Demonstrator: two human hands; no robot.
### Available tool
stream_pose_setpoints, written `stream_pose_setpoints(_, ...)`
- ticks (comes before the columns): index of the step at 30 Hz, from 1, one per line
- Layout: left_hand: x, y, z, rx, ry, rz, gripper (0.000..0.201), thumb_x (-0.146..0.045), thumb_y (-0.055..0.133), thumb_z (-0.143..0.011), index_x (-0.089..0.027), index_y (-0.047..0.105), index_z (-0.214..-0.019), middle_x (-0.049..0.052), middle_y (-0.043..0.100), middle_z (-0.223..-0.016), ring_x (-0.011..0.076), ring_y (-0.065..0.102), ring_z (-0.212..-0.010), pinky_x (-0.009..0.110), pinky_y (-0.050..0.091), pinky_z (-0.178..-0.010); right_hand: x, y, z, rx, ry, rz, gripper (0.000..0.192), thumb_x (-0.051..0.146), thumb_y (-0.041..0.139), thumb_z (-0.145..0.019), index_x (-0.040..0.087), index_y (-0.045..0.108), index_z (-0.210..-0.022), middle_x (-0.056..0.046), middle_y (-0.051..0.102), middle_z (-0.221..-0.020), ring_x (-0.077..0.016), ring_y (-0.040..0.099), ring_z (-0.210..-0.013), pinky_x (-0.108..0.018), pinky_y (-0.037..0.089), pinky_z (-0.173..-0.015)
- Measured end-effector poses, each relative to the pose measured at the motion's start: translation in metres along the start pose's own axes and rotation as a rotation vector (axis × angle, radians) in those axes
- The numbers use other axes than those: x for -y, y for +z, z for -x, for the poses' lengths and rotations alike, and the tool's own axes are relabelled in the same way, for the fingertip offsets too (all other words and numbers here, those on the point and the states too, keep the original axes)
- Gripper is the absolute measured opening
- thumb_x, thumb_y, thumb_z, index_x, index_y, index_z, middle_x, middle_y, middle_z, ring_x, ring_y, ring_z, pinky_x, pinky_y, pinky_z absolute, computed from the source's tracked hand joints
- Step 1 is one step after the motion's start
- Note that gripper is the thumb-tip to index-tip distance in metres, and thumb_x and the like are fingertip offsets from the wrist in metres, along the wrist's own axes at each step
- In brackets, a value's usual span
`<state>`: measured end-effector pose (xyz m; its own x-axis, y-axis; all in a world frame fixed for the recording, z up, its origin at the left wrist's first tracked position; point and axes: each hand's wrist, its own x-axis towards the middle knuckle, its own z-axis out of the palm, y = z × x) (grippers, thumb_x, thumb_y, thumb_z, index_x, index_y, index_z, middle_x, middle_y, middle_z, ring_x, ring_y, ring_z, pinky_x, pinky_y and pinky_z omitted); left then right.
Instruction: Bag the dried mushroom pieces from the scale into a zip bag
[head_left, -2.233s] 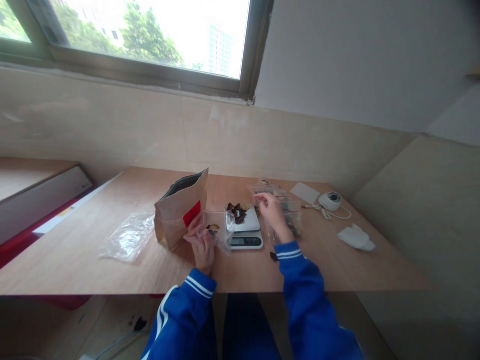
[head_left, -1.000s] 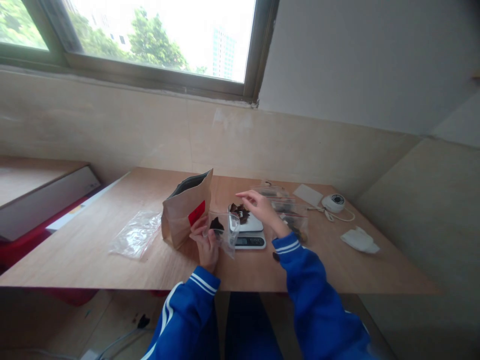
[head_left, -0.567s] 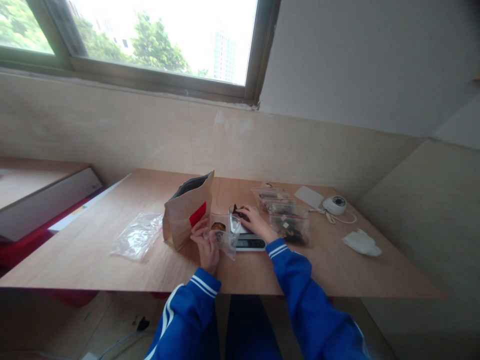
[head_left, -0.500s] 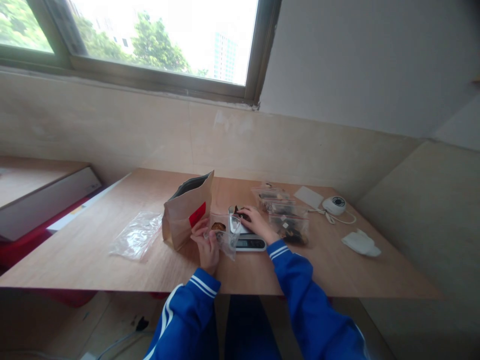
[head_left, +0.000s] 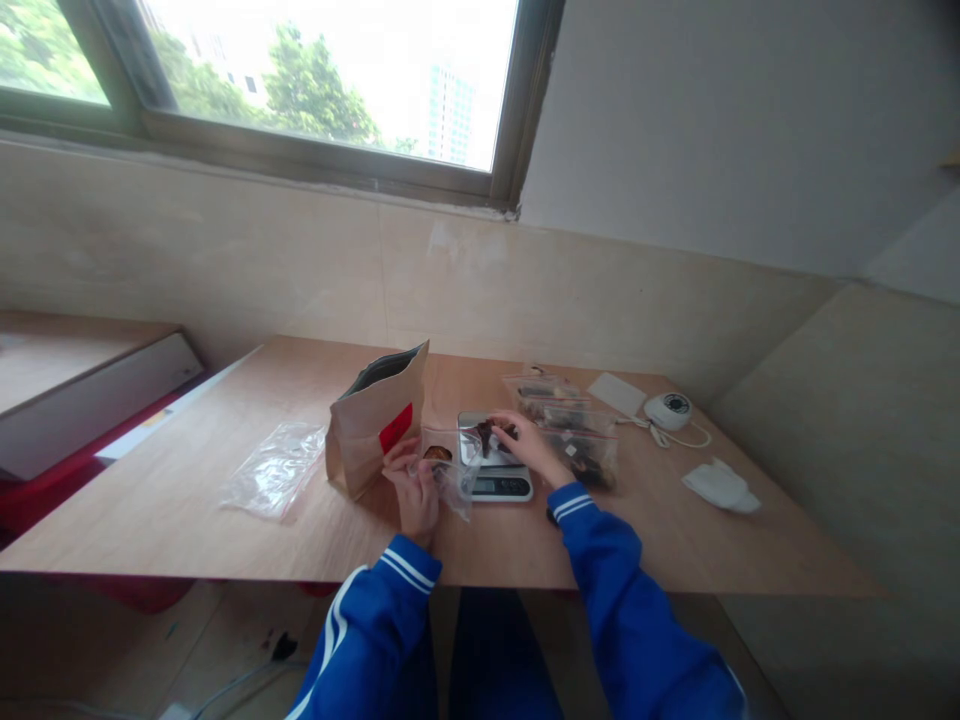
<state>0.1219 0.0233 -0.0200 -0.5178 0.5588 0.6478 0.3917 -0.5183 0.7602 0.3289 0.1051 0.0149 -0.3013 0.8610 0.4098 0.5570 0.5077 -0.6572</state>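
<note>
Two blue sleeves [head_left: 626,590] reach across the table [head_left: 480,550], the right one half hiding a dark scrap [head_left: 552,516] just right of the scale [head_left: 504,488]. Just left of the scale, the left hand [head_left: 415,492] curls its fingers upward, grip pinched on a clear bag [head_left: 457,488] with a brown piece [head_left: 437,453] showing in it. The right hand [head_left: 531,446] arches over the scale's plate [head_left: 493,458], grip closed on dark crinkled pieces [head_left: 485,436]; its fingers mask some. The readout [head_left: 486,486] is too small to read from here. Left of the scale stands a paper pouch [head_left: 367,430], its contents out of sight; beyond and right of it lie zip bags [head_left: 574,450].
</note>
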Motion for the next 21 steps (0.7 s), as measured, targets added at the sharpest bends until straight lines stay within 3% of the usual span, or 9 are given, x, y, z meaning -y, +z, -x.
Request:
stream_pose_setpoints(5,-0.001,0.0,0.0,0.01,-0.023,-0.001,0.015,-0.034,0.045,-0.091,-0.021,0.036,-0.092,0.013,0.055,-0.11,0.0251,0.057,-0.107,0.049,0.047,-0.091,-0.016,-0.012,0.002,0.158,0.085,-0.134,0.052,0.011,0.056,-0.074,0.021,0.057,-0.126,-0.009,0.045,-0.146,-0.0232,0.036,-0.138,-0.045,0.023,-0.116)
stream_pose_setpoints(9,-0.002,0.0,0.0,0.012,-0.064,-0.004,0.018,-0.036,0.045,-0.09,-0.021,0.036,-0.09,0.014,0.055,-0.109,0.0254,0.057,-0.107,0.05,0.046,-0.091,-0.026,-0.014,0.0,0.281,0.173,-0.127,0.074,0.006,0.063,-0.061,0.02,0.051,-0.133,-0.011,0.035,-0.152,-0.0277,0.024,-0.143,-0.046,0.019,-0.117)
stream_pose_setpoints(13,-0.001,0.0,0.0,0.015,-0.038,-0.004,0.017,-0.036,0.045,-0.09,-0.021,0.037,-0.09,0.014,0.056,-0.108,0.0258,0.058,-0.105,0.049,0.047,-0.088,-0.027,-0.013,-0.006,0.282,0.161,-0.109,0.071,0.004,0.065,-0.06,0.021,0.056,-0.128,-0.011,0.046,-0.145,-0.0279,0.036,-0.138,-0.047,0.026,-0.114)
stream_pose_setpoints(17,-0.001,0.0,0.0,0.013,-0.028,-0.004,0.015,-0.033,0.045,-0.09,-0.021,0.038,-0.091,0.013,0.056,-0.108,0.0255,0.058,-0.105,0.048,0.047,-0.088,-0.027,-0.013,-0.008,0.232,0.163,-0.103,0.054,0.004,0.062,-0.067,0.018,0.062,-0.119,-0.013,0.06,-0.13,-0.0258,0.055,-0.122,-0.047,0.037,-0.107)
stream_pose_setpoints(21,-0.002,-0.001,0.0,0.014,-0.057,0.026,0.017,-0.036,0.046,-0.09,-0.021,0.038,-0.091,0.013,0.055,-0.108,0.0254,0.057,-0.106,0.049,0.046,-0.091,-0.021,-0.015,-0.006,0.172,0.151,-0.106,0.038,0.008,0.06,-0.074,0.017,0.066,-0.111,-0.012,0.067,-0.118,-0.0228,0.062,-0.11,-0.043,0.044,-0.1)
